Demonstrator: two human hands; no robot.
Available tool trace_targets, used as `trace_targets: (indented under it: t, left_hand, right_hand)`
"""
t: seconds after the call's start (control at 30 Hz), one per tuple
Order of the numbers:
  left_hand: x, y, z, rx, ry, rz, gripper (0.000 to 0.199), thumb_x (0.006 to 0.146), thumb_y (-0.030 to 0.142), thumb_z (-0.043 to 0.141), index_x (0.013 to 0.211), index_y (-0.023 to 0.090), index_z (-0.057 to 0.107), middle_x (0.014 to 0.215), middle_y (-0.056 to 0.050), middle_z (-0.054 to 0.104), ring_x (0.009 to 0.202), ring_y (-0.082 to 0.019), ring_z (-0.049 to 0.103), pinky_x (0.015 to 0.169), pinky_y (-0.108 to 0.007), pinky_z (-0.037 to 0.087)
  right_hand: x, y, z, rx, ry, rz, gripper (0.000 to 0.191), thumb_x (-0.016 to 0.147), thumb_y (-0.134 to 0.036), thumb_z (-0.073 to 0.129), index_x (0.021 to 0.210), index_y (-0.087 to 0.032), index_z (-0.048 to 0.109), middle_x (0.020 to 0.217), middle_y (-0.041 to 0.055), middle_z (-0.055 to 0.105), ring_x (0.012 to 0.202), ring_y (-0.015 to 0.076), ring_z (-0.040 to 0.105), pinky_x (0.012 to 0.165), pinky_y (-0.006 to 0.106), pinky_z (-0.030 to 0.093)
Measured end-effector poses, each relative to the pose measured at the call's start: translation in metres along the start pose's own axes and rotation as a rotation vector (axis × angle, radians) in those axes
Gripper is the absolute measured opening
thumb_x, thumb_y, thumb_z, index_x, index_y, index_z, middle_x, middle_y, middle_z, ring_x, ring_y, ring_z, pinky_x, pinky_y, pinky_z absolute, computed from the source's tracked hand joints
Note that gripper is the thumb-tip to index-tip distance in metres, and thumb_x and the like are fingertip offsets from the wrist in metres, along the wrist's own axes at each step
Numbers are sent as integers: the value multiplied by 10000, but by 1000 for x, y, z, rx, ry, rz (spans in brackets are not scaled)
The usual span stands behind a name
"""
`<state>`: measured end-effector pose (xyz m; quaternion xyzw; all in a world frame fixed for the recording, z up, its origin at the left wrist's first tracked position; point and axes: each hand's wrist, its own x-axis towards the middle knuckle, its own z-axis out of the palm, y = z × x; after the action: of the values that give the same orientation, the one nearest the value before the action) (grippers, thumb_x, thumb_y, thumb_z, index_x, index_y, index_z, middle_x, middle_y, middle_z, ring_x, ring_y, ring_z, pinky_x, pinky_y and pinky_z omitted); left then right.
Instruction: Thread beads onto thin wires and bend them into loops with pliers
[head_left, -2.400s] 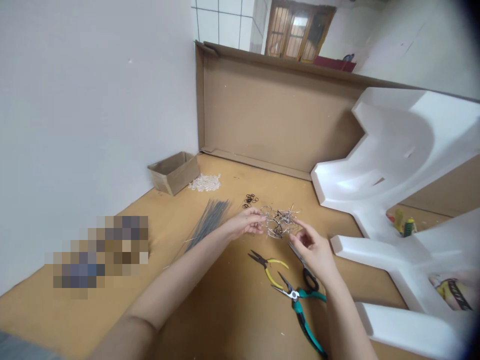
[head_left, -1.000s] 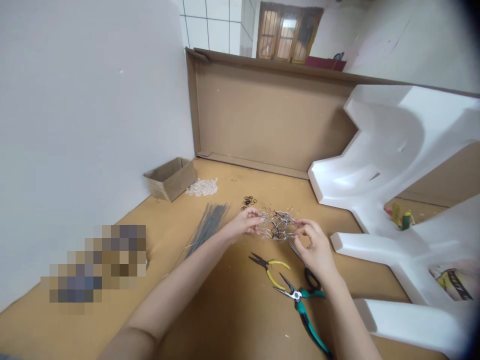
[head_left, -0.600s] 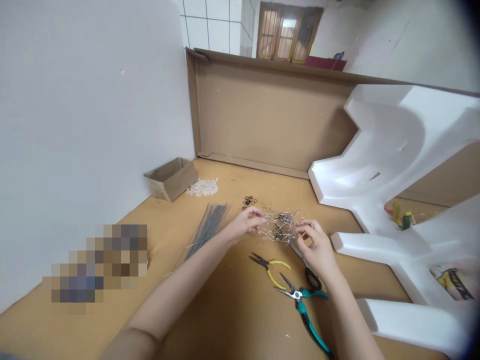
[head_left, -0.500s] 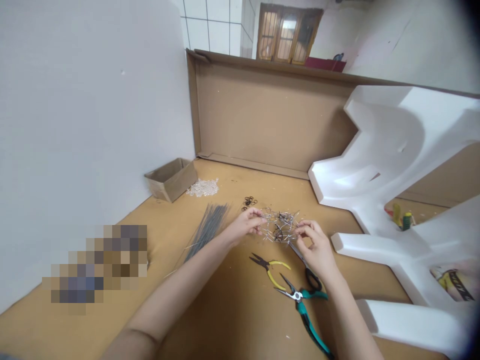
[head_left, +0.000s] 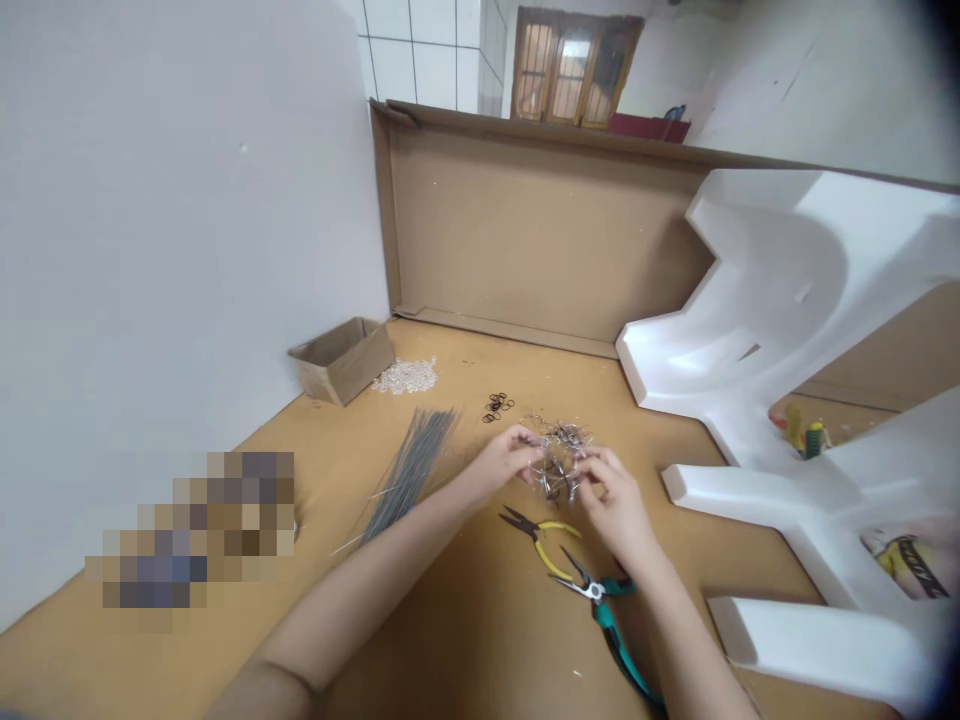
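Left hand [head_left: 510,462] and right hand [head_left: 611,497] are both pinching a twisted wire cage [head_left: 559,460], held up over the counter [head_left: 465,640]; looks a fair way built; a bundle of straight wires [head_left: 409,475], black rings [head_left: 496,407] and clear beads [head_left: 406,376] still lie loose.

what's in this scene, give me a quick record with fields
view: head camera looking down at two bare hands
left hand: holds the left side of a tangled wire frame
right hand: pinches its right side
tools: yellow-handled pliers, teal-handled pliers, both below the hands
loose parts: grey wire rods, small black rings, clear beads
container: small cardboard box, beside the beads
right side: white foam packing
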<state>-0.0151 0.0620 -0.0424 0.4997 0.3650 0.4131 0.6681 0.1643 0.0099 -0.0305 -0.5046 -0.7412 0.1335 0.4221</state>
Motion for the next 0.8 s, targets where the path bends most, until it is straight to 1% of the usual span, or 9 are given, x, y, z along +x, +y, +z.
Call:
trace_targets:
  t: [0.03,0.07,0.17,0.37,0.57,0.63,0.7,0.77,0.8]
  left_hand:
    - [1,3,-4,0,31,-4,300,627,315,668,783,157,466,754,20,547,488,-41,483,525,-207,428]
    - [2,6,-7,-2,45,-4,292,624,295,669,786,161,467,750,27,544,480,-36,479,527,-203,423]
    - [2,14,-14,5,42,-8,282,622,270,666,800,168,473,712,45,529,465,-31,478,534,-197,413]
    - [-1,19,-13,-20,14,-43,301,618,284,685,793,164,471,660,50,513,465,-35,483,516,-186,397]
    - [1,15,-17,-141,-66,-129,306,646,282,692,805,161,460,616,45,489,493,-48,481,538,-212,449]
    - [2,11,-19,-174,-101,-154,287,659,283,687,804,155,474,652,27,511,506,-48,485,564,-231,471]
    - [2,9,-20,-214,-139,-170,272,675,305,672,806,150,491,769,-15,557,561,-63,522,614,-266,493]
    - [2,10,-22,-220,-134,-156,266,690,334,654,819,151,510,918,-57,566,690,-105,567,673,-301,499]
    - [2,11,-24,-195,-103,-132,268,694,344,646,837,156,521,971,-67,557,773,-132,573,701,-312,497]
  right_hand:
    - [1,2,-6,-2,38,19,165,757,-140,450,696,-215,582,912,56,558,896,194,553,758,315,446]
    - [3,4,-12,15,45,37,157,760,-148,459,704,-214,590,910,56,557,898,192,554,749,309,449]
    - [5,7,-24,44,20,40,139,761,-164,484,726,-214,610,916,58,555,903,188,555,752,310,449]
    - [5,10,-26,64,18,25,135,750,-164,513,736,-220,636,904,56,584,903,188,564,788,324,446]
    - [5,16,-26,108,40,93,115,726,-163,546,750,-209,649,935,69,613,894,195,582,707,297,478]
    - [6,19,-25,145,46,128,93,716,-177,562,739,-205,647,923,68,624,881,195,588,708,298,480]
    - [6,24,-23,194,62,164,68,706,-193,579,724,-200,644,905,65,630,869,194,591,727,304,478]
    - [6,28,-23,256,89,226,53,690,-220,602,712,-195,643,880,61,636,843,194,594,733,312,477]
    - [6,30,-23,305,105,282,61,679,-239,616,708,-191,641,864,58,640,811,192,600,720,314,480]
